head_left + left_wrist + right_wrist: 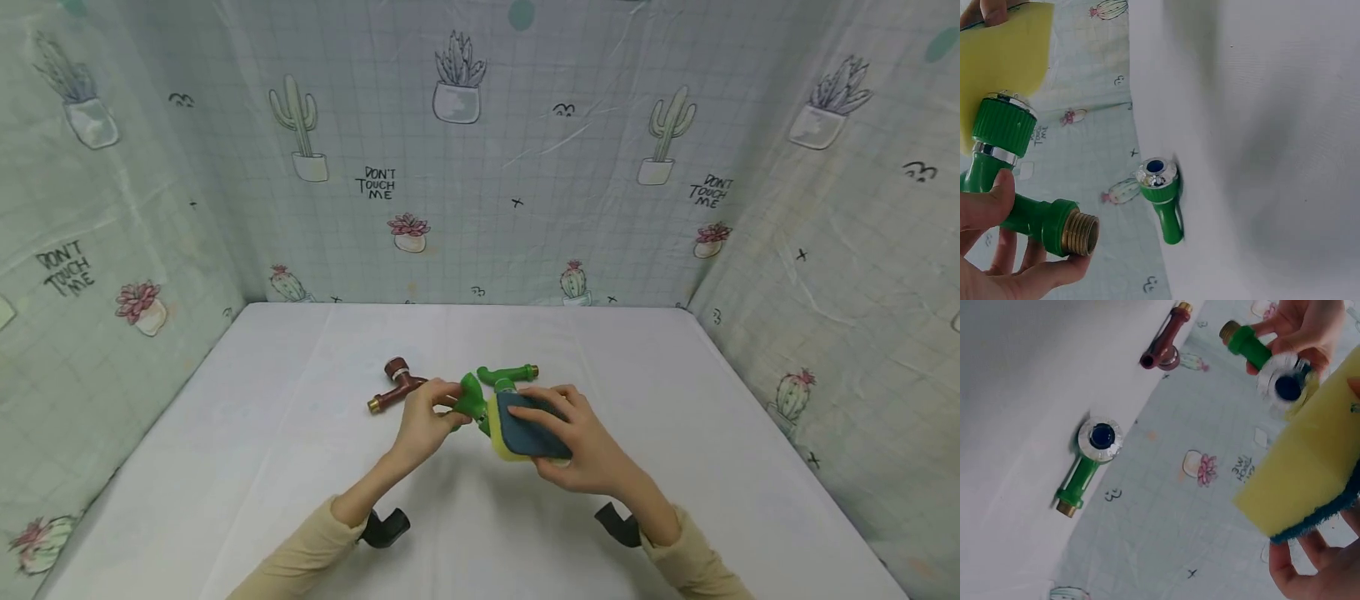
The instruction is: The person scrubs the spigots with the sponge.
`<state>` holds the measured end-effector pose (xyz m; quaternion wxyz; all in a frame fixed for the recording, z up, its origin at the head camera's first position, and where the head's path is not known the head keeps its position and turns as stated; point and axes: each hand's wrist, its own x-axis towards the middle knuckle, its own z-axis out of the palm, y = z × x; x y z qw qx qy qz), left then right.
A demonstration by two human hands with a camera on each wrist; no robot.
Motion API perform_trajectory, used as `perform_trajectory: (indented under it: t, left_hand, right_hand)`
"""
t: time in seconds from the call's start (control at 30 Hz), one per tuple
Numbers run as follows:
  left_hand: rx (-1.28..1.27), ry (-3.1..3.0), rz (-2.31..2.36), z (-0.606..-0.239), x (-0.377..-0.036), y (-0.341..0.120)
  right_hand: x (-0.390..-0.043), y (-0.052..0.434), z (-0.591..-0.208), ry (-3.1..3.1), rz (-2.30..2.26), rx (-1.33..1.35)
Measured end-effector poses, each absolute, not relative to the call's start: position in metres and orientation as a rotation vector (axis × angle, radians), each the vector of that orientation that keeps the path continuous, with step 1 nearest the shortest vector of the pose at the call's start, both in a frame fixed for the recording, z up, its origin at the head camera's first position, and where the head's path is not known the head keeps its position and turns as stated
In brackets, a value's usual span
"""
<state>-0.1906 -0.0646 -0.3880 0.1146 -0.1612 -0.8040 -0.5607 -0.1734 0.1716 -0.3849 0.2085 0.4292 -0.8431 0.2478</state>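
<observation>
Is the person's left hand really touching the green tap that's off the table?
Touching. The left wrist view shows it: the left hand holds the green tap, its thumb lying against the tap's body.

Ahead of you, the white tabletop (300,358) carries a reddish-brown tap (402,387), brass-ended, and, to its right, a green tap (514,374) lying apart from it. Beyond and at both sides you have pale cloth (480,158), printed with potted cacti (301,125), pink succulents (409,226) and the words "DON'T TOUCH ME" (377,183).
</observation>
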Motion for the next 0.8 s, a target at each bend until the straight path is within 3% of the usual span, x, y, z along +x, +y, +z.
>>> perform_trajectory:
  t: [0.13, 0.23, 0.5, 0.8]
  left_hand:
    - [-0.485, -2.303, -1.588, -0.393, -0.191, -0.063]
    - [-0.629, -2.233, -1.503, -0.405, -0.197, -0.064]
    - [-1.088, -1.961, -1.116, -0.407, -0.196, -0.063]
    - [-1.25, -1.721, -0.629, -0.402, -0.2, -0.065]
  right_hand:
    - [-0.173, 0.168, -0.386, -2.286, 0.502, 1.144]
    - [-0.176, 0.168, -0.385, -2.28, 0.47, 1.106]
    - [-0.181, 0.174, -0.377, -2.448, 0.715, 1.111]
    - [-0.183, 0.173, -0.373, -2.538, 0.819, 1.087]
